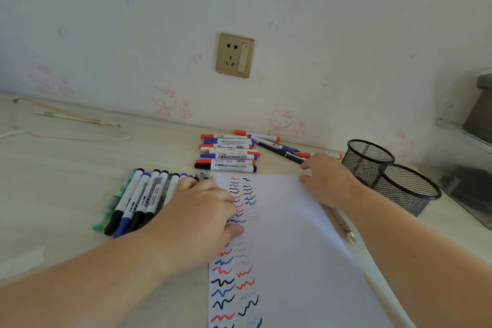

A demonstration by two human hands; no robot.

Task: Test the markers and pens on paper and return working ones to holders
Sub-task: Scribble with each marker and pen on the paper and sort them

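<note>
White paper [287, 221] lies under left hand [205, 210]; right hand [324, 176] reaches pens [282, 150].

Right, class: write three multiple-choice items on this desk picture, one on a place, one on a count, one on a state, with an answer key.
1. Where do the mesh holders stand relative to the paper?
A. to its right
B. to its left
C. on top of it

2. How many mesh holders are there?
A. one
B. two
C. four

3. What does the paper look like?
A. blank
B. crumpled into a ball
C. marked with red, blue and black squiggles

Key: 1 A, since both cups sit beyond the sheet's right edge, near the right hand. 2 B, since two black cups stand side by side. 3 C, since scribbles run down its left part beside the left hand.
</note>
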